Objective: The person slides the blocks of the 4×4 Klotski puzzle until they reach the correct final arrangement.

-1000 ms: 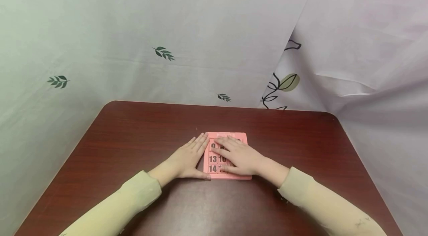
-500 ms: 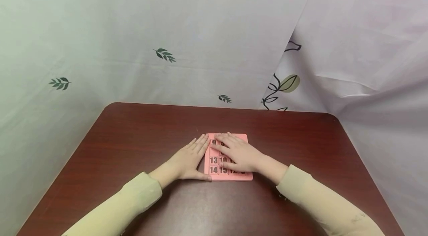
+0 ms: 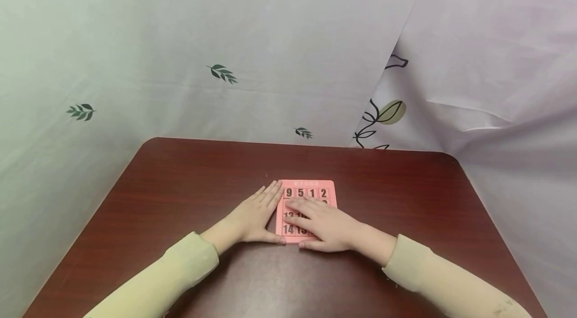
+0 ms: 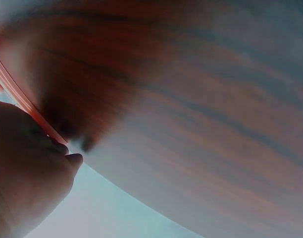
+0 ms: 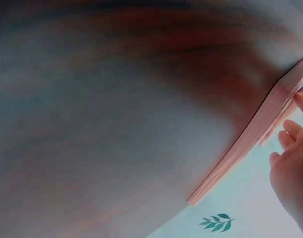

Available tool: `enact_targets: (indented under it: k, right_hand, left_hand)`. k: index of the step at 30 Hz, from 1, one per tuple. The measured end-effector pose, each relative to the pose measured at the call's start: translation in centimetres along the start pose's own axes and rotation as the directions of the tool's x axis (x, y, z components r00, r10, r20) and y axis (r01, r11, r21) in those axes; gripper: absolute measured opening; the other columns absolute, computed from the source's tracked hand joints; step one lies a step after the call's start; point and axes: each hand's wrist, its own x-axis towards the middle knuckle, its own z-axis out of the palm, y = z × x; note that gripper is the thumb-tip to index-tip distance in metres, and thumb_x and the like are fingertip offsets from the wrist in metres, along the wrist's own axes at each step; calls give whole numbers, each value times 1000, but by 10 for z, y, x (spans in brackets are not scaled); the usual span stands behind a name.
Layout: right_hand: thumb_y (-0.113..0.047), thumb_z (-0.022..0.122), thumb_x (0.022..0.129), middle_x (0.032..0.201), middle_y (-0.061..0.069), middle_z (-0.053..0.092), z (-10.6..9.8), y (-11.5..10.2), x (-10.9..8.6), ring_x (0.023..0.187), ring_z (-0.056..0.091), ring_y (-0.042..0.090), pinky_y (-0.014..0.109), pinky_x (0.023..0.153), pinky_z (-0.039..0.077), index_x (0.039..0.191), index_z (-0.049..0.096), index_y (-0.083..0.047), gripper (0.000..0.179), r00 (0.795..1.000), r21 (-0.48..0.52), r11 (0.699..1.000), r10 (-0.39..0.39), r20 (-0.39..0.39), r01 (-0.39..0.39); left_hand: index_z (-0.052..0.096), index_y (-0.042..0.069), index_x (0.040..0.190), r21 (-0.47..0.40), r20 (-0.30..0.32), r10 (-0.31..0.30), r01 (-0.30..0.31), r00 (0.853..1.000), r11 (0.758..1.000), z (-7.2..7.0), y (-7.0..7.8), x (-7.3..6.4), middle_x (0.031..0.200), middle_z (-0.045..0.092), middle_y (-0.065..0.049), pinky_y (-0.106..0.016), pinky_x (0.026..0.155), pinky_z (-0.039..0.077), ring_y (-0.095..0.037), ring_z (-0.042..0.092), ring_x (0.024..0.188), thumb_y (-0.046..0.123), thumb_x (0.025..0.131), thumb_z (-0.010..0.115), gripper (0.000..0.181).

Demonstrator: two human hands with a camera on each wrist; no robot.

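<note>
A pink number sliding puzzle (image 3: 279,223) lies flat on the table in the head view, its top row reading 9, 5, 1, 2. My left hand (image 3: 252,215) rests along its left edge with fingers extended, the thumb at the near left corner. Over the lower right part spreads my right hand (image 3: 331,225), fingertips on the tiles and thumb at the near edge; it hides several numbers. In the left wrist view my left hand (image 4: 32,168) touches the puzzle's side edge (image 4: 25,101). The right wrist view shows my right hand (image 5: 295,158) beside the pink edge (image 5: 250,129).
The dark red wooden table (image 3: 203,163) has rounded far corners. Behind it hangs a pale cloth (image 3: 270,32) with leaf prints, and another cloth (image 3: 505,82) hangs in folds on the right.
The 9 tile has slid up into the top left corner. My right hand has moved toward the near edge, uncovering the top row. The left hand has stayed at the left edge.
</note>
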Motion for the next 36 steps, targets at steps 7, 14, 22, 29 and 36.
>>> enact_targets:
  k: [7, 14, 22, 29, 36]
  right_hand:
    - [-51, 61, 104, 175, 10, 32, 5, 9, 2, 161, 33, 31, 52, 131, 33, 164, 44, -26, 67, 998, 7, 999, 53, 20, -54]
    - [-47, 61, 104, 169, 15, 40, 2, 19, 10, 158, 39, 36, 59, 129, 34, 160, 50, -25, 61, 995, 45, 994, 100, -19, -99]
    - [-49, 60, 104, 173, 12, 34, 1, 15, 9, 162, 31, 33, 56, 133, 28, 164, 43, -24, 67, 992, 67, 989, 128, 20, -129]
    - [-51, 62, 103, 174, 13, 33, 2, 1, -1, 161, 33, 33, 55, 131, 32, 163, 45, -20, 69, 998, 29, 998, 57, -12, -57]
    - [-56, 61, 103, 174, 9, 33, 6, -12, -11, 161, 34, 28, 52, 130, 34, 163, 44, -26, 70, 1000, -9, 1000, 0, -6, 0]
  left_hand:
    - [21, -5, 167, 5, -2, 4, -4, 1000, 1000, 1, -1, 1, 177, 14, -23, -49, 135, 24, -36, 18, 166, 86, 84, 61, 129]
    - [20, -3, 167, -9, 8, -4, 4, 1000, 1000, 3, -1, 2, 178, 13, -21, -49, 136, 22, -35, 16, 166, 86, 84, 61, 129]
    - [21, -3, 167, -17, 0, -4, 4, 1000, 1000, 3, -2, 2, 178, 13, -21, -49, 136, 22, -35, 17, 166, 87, 84, 61, 130]
    - [20, -3, 168, -12, 2, -1, 1, 1000, 1000, 3, -3, 3, 178, 13, -21, -49, 136, 21, -35, 15, 167, 86, 84, 61, 129]
    - [20, -4, 167, -5, -1, -3, 3, 1000, 1000, 2, -4, 1, 177, 13, -22, -49, 136, 21, -35, 16, 166, 86, 84, 62, 129]
